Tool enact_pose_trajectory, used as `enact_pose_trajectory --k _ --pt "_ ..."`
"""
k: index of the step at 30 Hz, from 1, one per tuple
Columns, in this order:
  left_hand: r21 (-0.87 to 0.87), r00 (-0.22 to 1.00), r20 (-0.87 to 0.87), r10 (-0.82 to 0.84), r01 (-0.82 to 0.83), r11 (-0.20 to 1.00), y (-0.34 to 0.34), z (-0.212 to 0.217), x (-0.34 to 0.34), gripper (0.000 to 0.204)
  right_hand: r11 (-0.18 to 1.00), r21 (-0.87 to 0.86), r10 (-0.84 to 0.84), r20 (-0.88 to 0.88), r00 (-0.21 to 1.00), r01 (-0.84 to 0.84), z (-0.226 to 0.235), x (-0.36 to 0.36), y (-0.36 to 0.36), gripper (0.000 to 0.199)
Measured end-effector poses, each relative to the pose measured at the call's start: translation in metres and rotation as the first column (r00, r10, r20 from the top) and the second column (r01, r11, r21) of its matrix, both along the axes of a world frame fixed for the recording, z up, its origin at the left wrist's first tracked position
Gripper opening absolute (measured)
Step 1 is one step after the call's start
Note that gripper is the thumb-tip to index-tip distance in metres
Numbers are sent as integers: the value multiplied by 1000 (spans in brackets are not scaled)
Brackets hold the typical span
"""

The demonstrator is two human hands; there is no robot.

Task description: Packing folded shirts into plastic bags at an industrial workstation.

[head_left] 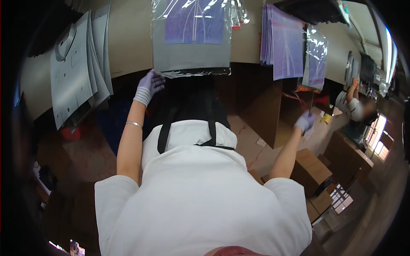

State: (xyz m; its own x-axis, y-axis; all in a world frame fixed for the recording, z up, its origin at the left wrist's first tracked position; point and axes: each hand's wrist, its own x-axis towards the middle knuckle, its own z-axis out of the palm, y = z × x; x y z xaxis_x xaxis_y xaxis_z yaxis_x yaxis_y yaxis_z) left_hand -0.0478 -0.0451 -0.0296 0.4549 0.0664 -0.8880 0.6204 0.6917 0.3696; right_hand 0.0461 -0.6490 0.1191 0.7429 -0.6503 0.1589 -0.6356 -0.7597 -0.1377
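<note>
My left hand [150,86], in a lavender glove with a striped cuff, is at the near left corner of a clear plastic bag [192,57] on the table. Its fingers are stretched out and apart, close to the bag's edge; whether they touch it is unclear. Inside the bag lies a flat grey piece with a purple printed sheet [194,25] over it. My right hand [305,121], gloved alike, hangs off the table's near edge beside a large cardboard box [273,113]. Its fingers are curled, and what they hold, if anything, is too small to make out.
Grey folded shirts [72,77] overhang the table [128,38] at left. At right are stacked purple sheets [287,47] and another clear bag with a purple sheet [315,55]. Cardboard boxes [311,168] stand on the floor at right. Another person [356,106] works at far right.
</note>
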Motion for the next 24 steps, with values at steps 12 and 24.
enact_pose_trajectory --k 12,24 --pt "-487 795 410 447 -224 844 -1 24 44 65 -116 905 820 320 475 -409 -108 -9 349 27" --pt "-930 433 -8 901 -334 152 133 -37 27 45 426 763 640 126 758 -487 -84 135 373 36"
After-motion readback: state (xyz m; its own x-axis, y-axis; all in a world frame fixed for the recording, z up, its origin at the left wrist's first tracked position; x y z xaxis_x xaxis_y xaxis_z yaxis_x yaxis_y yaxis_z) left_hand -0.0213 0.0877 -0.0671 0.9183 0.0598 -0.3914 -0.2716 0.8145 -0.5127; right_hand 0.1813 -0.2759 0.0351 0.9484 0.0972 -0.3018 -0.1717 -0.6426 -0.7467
